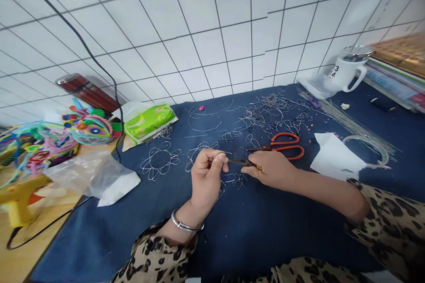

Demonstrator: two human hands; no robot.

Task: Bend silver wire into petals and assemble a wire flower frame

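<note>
My left hand (207, 172) is closed in a pinch on a thin piece of silver wire (223, 155) over the dark blue cloth (232, 230). My right hand (270, 169) is wrapped round small pliers (244, 163) whose tips point left toward the pinched wire. A wire flower shape (160, 160) lies just left of the left hand. Another (199, 150) lies behind it. Orange-handled scissors (282, 145) rest just beyond my right hand.
Many bent wire pieces (265, 112) are scattered at the back. Straight wires (348, 124), a white paper (334, 157) and a white mug (347, 70) are at right. A tissue pack (149, 121), plastic bag (93, 172), yellow glue gun (20, 196) and colourful pipe cleaners (49, 139) are at left.
</note>
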